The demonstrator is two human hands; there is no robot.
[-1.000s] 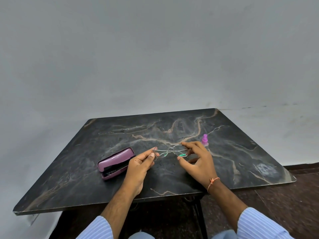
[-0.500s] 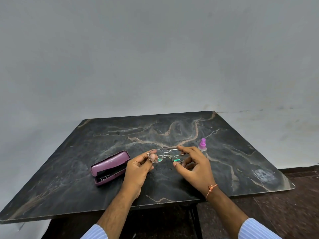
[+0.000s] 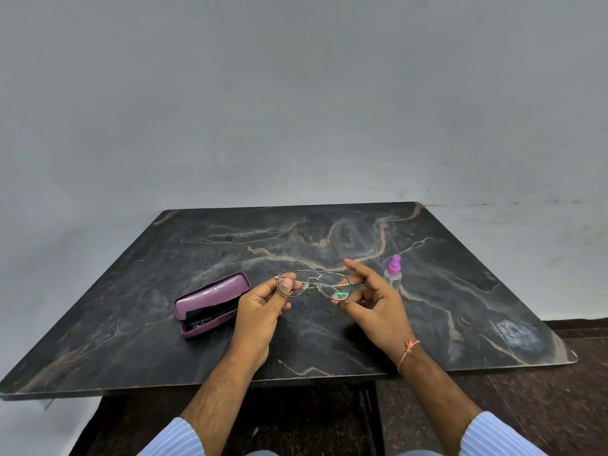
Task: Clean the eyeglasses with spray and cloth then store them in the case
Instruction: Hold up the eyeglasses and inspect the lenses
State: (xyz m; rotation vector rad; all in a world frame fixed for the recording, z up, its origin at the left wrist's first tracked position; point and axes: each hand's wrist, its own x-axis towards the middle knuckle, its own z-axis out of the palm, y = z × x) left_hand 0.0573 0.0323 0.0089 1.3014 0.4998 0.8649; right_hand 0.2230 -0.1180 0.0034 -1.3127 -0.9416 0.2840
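- I am holding the eyeglasses (image 3: pixel 315 284) up over the middle of the worktop (image 3: pixel 460 291), between both hands.
- My left hand (image 3: pixel 263 311) is pinching the left lens rim, thumb pressing on the near face of the lens; my right hand (image 3: pixel 371 301) is at the right lens, thumb touching the lower rim while the other fingers (image 3: pixel 357 269) are spreading loosely behind the frame rather than closing on it.
- The eyeglasses' long axis is running from 9 to 3 o'clock, nearly level; whether the arms are folded I cannot tell.
- The spray bottle (image 3: pixel 393 273) is standing upright at about 3 o'clock from the frame, just past my right hand; the case (image 3: pixel 212 304) is lying open at about 8 o'clock.
- I am not seeing a separate cloth; something dark is sitting inside the case.
- To do this step well, I judge the left hand should be gripping the rim edge only, keeping the thumb off the glass, so the right hand can be reaching for the spray.
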